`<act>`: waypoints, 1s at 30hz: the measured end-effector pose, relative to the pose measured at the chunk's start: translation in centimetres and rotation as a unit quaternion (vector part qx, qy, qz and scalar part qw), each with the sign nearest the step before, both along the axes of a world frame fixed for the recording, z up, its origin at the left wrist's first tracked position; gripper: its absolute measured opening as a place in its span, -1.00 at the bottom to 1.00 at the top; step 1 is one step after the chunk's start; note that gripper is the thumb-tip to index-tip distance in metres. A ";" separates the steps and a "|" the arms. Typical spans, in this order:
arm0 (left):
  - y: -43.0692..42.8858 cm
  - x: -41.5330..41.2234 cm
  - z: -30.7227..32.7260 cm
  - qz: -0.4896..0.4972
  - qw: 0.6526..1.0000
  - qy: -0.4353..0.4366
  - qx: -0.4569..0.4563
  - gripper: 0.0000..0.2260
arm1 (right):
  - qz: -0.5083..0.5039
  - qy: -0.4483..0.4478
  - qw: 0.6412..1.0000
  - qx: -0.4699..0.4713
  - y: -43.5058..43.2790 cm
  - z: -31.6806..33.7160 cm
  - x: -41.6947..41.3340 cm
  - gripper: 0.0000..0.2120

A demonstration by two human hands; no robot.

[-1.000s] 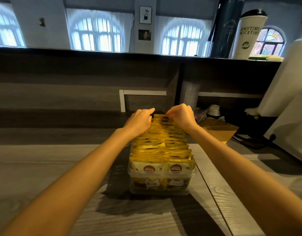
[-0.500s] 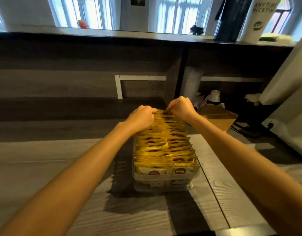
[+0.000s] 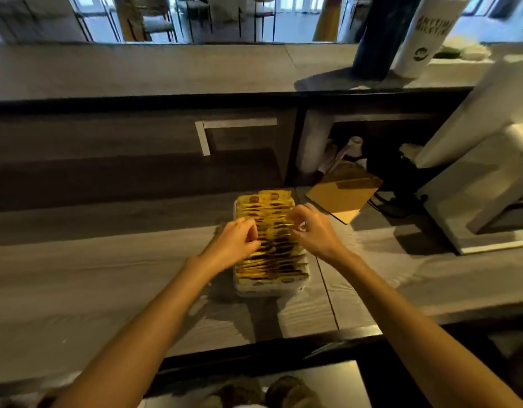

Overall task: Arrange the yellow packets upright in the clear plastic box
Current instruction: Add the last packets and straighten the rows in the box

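Status: clear plastic box [image 3: 269,290] sits on the tabletop [image 3: 107,275], straight ahead of us, between both forearms. It is filled end to end with yellow packets [image 3: 273,262] standing on edge in a dense row, from near wall to far wall. We see no loose packets on the tabletop. We judge the task nearly done. What is left looks like straightening: some tops in the middle lean or sit unevenly, and the far-end packets stand slightly proud of the rim.

Left hand [image 3: 235,242]: over the left side of the row, mid-box, fingers [image 3: 250,232] curled and pinching packet tops. Right hand [image 3: 314,232]: over the right side, same depth, fingers [image 3: 297,215] curled, thumb and forefinger nipping a packet edge. The frame is blurred, so we cannot tell how many packets each pinch takes in.

Change from the frame half a second back: both hands were then at the far end of the box; they are now at mid-row, and the far-end packets are uncovered. The view has tipped more steeply down, bringing in the near tabletop edge. The box appears unmoved.
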State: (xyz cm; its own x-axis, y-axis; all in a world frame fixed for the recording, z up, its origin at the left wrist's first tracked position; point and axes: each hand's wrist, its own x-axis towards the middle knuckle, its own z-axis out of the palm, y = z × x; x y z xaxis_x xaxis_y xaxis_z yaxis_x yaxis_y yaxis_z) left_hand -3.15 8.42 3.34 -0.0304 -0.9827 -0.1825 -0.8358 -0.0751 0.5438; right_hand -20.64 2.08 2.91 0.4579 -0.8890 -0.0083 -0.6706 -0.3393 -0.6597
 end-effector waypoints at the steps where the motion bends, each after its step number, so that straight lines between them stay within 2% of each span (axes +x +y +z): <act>1: 0.7 -0.1 0.1 -0.017 1.000 -0.004 0.024 -0.89 | 0.031 0.018 0.999 0.024 0.8 0.1 -0.5 -0.83; 4: 2.1 -0.3 -0.3 -0.055 0.996 -0.026 0.070 -0.89 | 0.105 0.086 0.990 0.037 2.5 -0.6 -1.8 -0.87; 9: 3.1 -1.0 -1.7 -0.086 0.992 -0.070 0.054 -0.78 | 0.117 0.125 0.985 0.022 3.9 -1.9 -2.8 -0.75; 14: 3.3 -1.0 -2.5 -0.121 0.988 -0.094 0.024 -0.66 | 0.122 0.128 0.978 0.110 4.2 -2.5 -2.5 -0.61; 19: 3.6 -0.9 -3.3 -0.119 0.984 -0.131 0.006 -0.75 | 0.131 0.134 0.979 0.082 3.8 -3.4 -1.9 -0.63; 23: 3.7 -1.5 -3.9 -0.081 0.984 -0.159 -0.003 -0.79 | 0.153 0.125 0.980 0.039 3.6 -4.3 -2.0 -0.68; 30: 2.8 -1.5 -3.1 -0.044 0.991 -0.116 0.042 -0.86 | 0.160 0.113 0.980 0.021 2.9 -4.7 -1.9 -0.66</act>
State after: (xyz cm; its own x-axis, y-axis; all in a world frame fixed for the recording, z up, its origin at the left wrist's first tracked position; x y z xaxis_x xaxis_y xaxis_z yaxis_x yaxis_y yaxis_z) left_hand -4.68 11.25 0.24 -0.0630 -0.9592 -0.2755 -0.9430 -0.0331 0.3311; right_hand -22.57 5.01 -1.77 0.6949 -0.6974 -0.1753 -0.6656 -0.5315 -0.5238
